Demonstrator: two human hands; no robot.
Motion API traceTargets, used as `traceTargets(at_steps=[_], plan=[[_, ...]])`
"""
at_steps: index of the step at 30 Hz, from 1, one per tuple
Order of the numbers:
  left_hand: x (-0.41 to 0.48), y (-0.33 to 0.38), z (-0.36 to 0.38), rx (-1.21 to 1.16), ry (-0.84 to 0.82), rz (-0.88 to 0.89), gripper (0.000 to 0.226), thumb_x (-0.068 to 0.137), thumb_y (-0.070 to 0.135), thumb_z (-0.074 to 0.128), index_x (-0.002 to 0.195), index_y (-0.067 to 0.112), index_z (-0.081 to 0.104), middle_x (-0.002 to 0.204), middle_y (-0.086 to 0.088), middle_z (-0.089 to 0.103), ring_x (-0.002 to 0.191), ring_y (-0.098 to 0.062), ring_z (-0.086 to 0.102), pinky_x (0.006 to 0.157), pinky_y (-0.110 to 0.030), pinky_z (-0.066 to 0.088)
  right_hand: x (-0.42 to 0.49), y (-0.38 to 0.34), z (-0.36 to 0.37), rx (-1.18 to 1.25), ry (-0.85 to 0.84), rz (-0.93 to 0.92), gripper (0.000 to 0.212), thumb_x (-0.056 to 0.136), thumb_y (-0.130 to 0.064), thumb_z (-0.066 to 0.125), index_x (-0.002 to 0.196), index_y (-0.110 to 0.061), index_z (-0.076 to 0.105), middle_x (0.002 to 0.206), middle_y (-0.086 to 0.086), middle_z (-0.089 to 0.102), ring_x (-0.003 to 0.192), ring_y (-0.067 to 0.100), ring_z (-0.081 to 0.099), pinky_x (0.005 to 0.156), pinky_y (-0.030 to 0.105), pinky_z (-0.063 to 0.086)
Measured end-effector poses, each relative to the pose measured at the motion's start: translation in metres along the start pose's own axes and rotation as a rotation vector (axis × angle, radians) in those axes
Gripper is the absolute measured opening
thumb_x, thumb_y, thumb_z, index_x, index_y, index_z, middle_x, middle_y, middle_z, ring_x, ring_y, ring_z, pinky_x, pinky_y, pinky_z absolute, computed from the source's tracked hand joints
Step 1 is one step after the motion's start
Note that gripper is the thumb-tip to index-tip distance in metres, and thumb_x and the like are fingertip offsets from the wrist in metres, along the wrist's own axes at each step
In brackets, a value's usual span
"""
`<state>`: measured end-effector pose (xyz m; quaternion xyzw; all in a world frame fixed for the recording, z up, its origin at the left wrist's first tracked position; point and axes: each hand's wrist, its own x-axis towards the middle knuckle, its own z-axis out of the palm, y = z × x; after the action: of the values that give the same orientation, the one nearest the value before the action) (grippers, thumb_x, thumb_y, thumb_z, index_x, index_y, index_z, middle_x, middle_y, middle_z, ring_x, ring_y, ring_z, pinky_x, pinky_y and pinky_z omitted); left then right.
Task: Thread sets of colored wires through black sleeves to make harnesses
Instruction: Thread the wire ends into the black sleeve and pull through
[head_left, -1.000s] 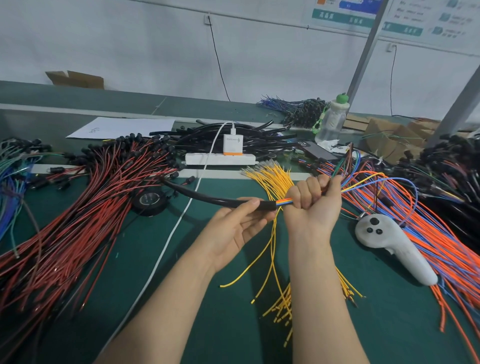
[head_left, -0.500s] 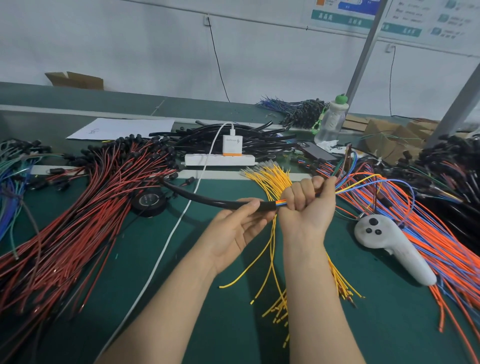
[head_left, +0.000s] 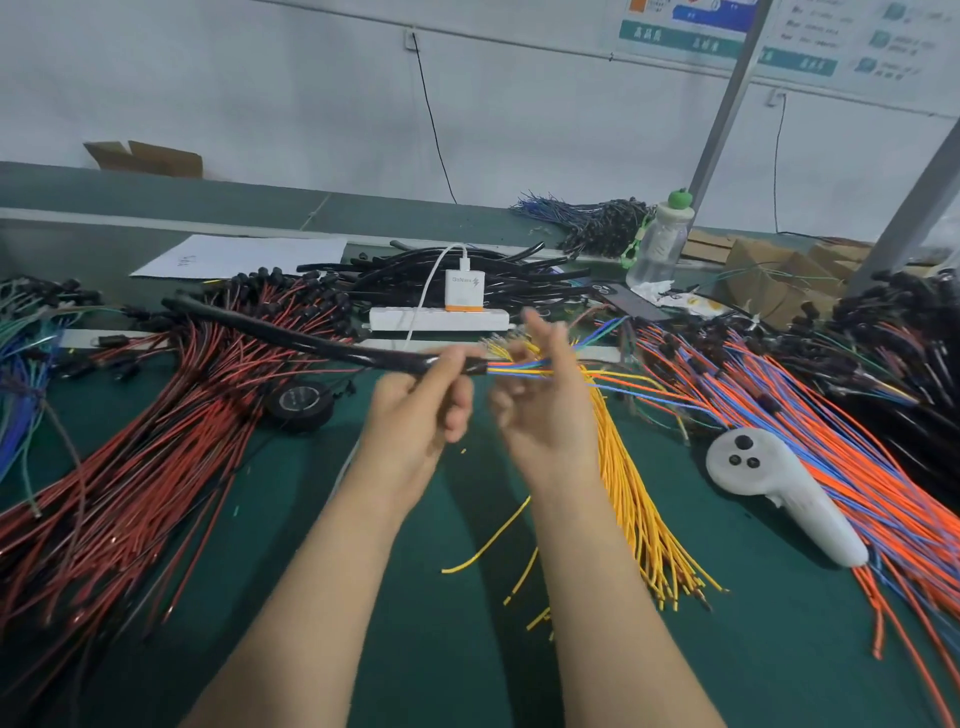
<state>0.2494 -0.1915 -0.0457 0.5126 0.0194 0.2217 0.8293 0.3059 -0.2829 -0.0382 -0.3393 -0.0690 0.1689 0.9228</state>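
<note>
**Inspector:** Grips?

**Checker:** The left hand (head_left: 421, 410) holds the black sleeve (head_left: 291, 338) near its mouth, fingers curled round it. The right hand (head_left: 545, 415) was a closed fist on the wires half a second ago. Its fingers are now spread and loose; it is blurred, but seems to hold nothing.

**Inspector:** The work?

**Checker:** The sleeve now slants up toward ten o'clock. The coloured wires (head_left: 519, 370) leave its mouth toward three o'clock, across the right fingers. Judgement: re-gripping for another push. Spare yellow wires (head_left: 634, 493) lie at five o'clock.
</note>
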Motion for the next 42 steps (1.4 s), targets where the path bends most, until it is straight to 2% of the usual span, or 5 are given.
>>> traceTargets(at_steps=[15, 20, 25, 32, 42], plan=[[0.006, 0.017, -0.029, -0.121, 0.153, -0.003, 0.034, 0.097, 0.013, 0.049, 0.064, 0.016, 0.054, 0.046, 0.008, 0.036, 0.034, -0.001, 0.026, 0.032, -0.013, 0.017, 0.007, -0.034, -0.032, 0.401, 0.005, -0.135, 0.023, 0.088, -0.033, 0.054, 0.067, -0.022, 0.052, 0.062, -0.007, 0.051, 0.032, 0.006, 0.024, 0.036, 0.015, 0.014], [0.005, 0.008, -0.022, -0.076, 0.076, -0.020, 0.023, 0.097, 0.016, 0.048, 0.076, 0.013, 0.056, 0.049, 0.008, 0.044, 0.037, -0.001, 0.031, 0.034, -0.011, 0.022, 0.009, -0.020, -0.013, 0.033, 0.300, -0.288, 0.038, 0.103, -0.033, 0.039, 0.069, -0.018, 0.045, 0.065, -0.003, 0.046, 0.035, 0.004, 0.023, 0.034, 0.014, 0.016], [-0.003, -0.011, 0.008, -0.016, -0.054, -0.055, 0.022, 0.097, 0.017, 0.045, 0.091, 0.010, 0.065, 0.051, 0.008, 0.051, 0.042, -0.002, 0.042, 0.041, -0.011, 0.034, 0.001, 0.021, 0.007, -0.264, 0.172, -0.144, 0.035, 0.099, -0.038, 0.046, 0.075, -0.018, 0.060, 0.063, 0.003, 0.036, 0.045, 0.013, 0.026, 0.042, 0.023, 0.021], [0.001, 0.000, -0.005, -0.196, -0.002, -0.083, 0.020, 0.096, 0.016, 0.047, 0.088, 0.008, 0.063, 0.053, 0.007, 0.050, 0.041, 0.000, 0.039, 0.038, -0.009, 0.030, 0.002, -0.001, -0.010, 0.385, 0.055, -0.035, 0.036, 0.096, -0.037, 0.050, 0.066, -0.017, 0.050, 0.064, -0.003, 0.048, 0.032, 0.004, 0.024, 0.033, 0.013, 0.018], [-0.006, -0.012, 0.008, -0.041, -0.092, -0.072, 0.021, 0.097, 0.018, 0.045, 0.093, 0.008, 0.063, 0.052, 0.006, 0.050, 0.045, -0.005, 0.042, 0.042, -0.013, 0.034, -0.006, 0.023, 0.005, -0.293, 0.203, -0.172, 0.041, 0.098, -0.047, 0.042, 0.074, -0.015, 0.050, 0.051, 0.009, 0.037, 0.034, 0.016, 0.032, 0.035, 0.017, 0.027]])
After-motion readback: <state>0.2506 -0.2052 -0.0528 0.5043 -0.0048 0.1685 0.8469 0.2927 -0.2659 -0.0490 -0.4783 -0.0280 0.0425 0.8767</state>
